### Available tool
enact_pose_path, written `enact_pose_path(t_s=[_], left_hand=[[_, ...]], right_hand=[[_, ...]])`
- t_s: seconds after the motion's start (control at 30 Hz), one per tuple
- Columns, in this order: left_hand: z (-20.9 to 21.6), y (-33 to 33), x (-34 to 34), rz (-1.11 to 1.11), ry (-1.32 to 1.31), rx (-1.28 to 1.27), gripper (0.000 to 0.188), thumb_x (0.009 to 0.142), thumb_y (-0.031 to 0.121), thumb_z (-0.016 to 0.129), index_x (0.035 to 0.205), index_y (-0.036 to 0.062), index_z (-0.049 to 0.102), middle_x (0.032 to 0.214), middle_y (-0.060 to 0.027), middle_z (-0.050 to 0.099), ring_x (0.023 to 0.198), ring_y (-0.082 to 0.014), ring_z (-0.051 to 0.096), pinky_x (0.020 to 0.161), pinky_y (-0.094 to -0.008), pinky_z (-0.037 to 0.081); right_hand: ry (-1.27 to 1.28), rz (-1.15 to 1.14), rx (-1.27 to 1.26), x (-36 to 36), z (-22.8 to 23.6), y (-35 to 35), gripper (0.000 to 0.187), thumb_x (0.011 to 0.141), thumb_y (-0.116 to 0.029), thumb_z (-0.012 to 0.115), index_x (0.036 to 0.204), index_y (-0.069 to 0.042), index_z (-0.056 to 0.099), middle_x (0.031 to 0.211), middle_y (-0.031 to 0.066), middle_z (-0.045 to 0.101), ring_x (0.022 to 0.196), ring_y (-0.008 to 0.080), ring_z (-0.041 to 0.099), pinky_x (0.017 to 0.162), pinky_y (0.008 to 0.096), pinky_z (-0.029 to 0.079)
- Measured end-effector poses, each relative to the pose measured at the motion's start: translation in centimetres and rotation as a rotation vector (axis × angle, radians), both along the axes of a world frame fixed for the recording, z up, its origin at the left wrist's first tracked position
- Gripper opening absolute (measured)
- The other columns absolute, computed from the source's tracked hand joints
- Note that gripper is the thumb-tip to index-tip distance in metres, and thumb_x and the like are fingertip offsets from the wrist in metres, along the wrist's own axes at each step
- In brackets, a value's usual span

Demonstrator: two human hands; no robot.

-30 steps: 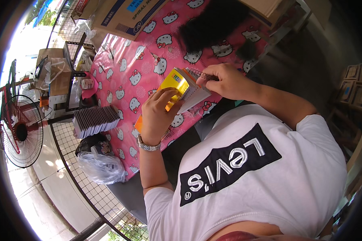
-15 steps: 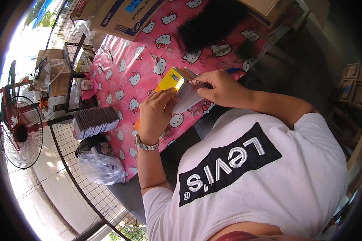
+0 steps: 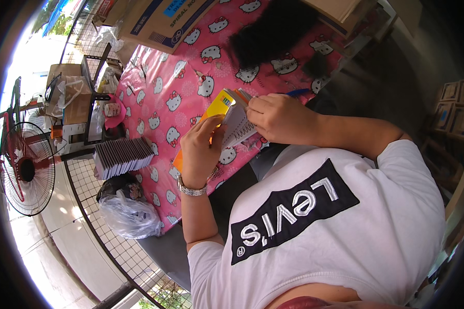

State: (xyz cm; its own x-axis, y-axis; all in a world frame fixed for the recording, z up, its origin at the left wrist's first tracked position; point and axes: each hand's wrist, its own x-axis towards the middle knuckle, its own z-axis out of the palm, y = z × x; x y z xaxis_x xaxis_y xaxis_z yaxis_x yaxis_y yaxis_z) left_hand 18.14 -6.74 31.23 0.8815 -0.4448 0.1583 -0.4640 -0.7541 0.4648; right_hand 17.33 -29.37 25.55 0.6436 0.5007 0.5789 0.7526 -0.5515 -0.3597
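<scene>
A small notebook with a yellow and orange cover (image 3: 220,106) is tilted up above the pink table, its white pages (image 3: 235,121) facing me. My left hand (image 3: 203,147) is closed around its left side, thumb against the pages. Along the punched edge of the pages runs a dark spiral coil (image 3: 245,132), part of it in the holes. My right hand (image 3: 277,118) is closed with bent fingers at the upper part of that edge, on the coil. Its fingertips hide the coil's upper end.
Dark spiral coils lie in a large heap (image 3: 270,33) at the far side of the pink patterned tablecloth (image 3: 160,105). A row of notebooks (image 3: 122,157) stands at the left edge, near a clear plastic bag (image 3: 130,215). Cardboard boxes (image 3: 162,23) stand at the back; a fan (image 3: 27,169) is far left.
My right hand has turned and closed over the notebook's edge. The coil, earlier sticking out between its fingers, now shows along the lower part of the punched edge.
</scene>
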Motion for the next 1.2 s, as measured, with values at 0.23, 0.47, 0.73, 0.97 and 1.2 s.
enact_pose_path(t_s=[0.23, 0.47, 0.73, 0.97, 1.2], left_hand=[[0.1, 0.4, 0.5, -0.008, 0.025, -0.001, 0.018, 0.085, 0.001, 0.067, 0.103, 0.0003, 0.069, 0.086, -0.0156, 0.072, 0.076, -0.0242, 0.073, 0.066, -0.0324, 0.056], [-0.3, 0.9, 1.0, 0.019, 0.09, -0.083, 0.014, 0.085, 0.002, 0.067, 0.099, 0.001, 0.068, 0.082, -0.0159, 0.069, 0.072, -0.0265, 0.071, 0.064, -0.034, 0.054], [-0.5, 1.5, 1.4, 0.015, 0.125, -0.107, 0.013, 0.086, 0.001, 0.065, 0.099, -0.0003, 0.066, 0.081, -0.0161, 0.069, 0.074, -0.0258, 0.071, 0.066, -0.0336, 0.054], [-0.3, 1.4, 1.5, 0.028, 0.136, -0.095, 0.013, 0.086, 0.002, 0.065, 0.099, -0.0003, 0.066, 0.081, -0.0167, 0.069, 0.074, -0.026, 0.071, 0.066, -0.033, 0.054], [-0.2, 1.4, 1.4, 0.033, 0.145, -0.096, 0.012, 0.088, 0.003, 0.065, 0.099, 0.0, 0.066, 0.081, -0.0161, 0.069, 0.073, -0.0255, 0.071, 0.066, -0.0326, 0.054]], right_hand=[[0.14, 0.053, 0.118, 0.7, -0.2, 0.1, 0.02, 0.071, -0.007, 0.071, 0.086, -0.001, 0.06, 0.085, 0.0111, 0.058, 0.076, 0.028, 0.064, 0.07, 0.0382, 0.054], [0.511, 0.091, 0.53, 2.0, -1.1, 0.9, 0.037, 0.076, -0.022, 0.083, 0.094, 0.0, 0.059, 0.09, 0.0177, 0.07, 0.078, 0.0292, 0.07, 0.068, 0.0375, 0.054], [0.592, 0.078, 0.687, 2.4, -2.3, 1.9, 0.034, 0.078, -0.019, 0.083, 0.095, -0.005, 0.058, 0.082, 0.0103, 0.07, 0.074, 0.017, 0.069, 0.067, 0.0324, 0.052], [0.606, 0.08, 0.705, 2.5, -2.3, 2.0, 0.033, 0.079, -0.019, 0.083, 0.097, -0.006, 0.059, 0.081, 0.009, 0.071, 0.075, 0.0138, 0.069, 0.068, 0.0309, 0.052], [0.573, 0.113, 0.699, 2.9, -2.6, 2.0, 0.033, 0.08, -0.018, 0.081, 0.101, -0.005, 0.058, 0.087, 0.0104, 0.073, 0.083, 0.0175, 0.072, 0.069, 0.0309, 0.053]])
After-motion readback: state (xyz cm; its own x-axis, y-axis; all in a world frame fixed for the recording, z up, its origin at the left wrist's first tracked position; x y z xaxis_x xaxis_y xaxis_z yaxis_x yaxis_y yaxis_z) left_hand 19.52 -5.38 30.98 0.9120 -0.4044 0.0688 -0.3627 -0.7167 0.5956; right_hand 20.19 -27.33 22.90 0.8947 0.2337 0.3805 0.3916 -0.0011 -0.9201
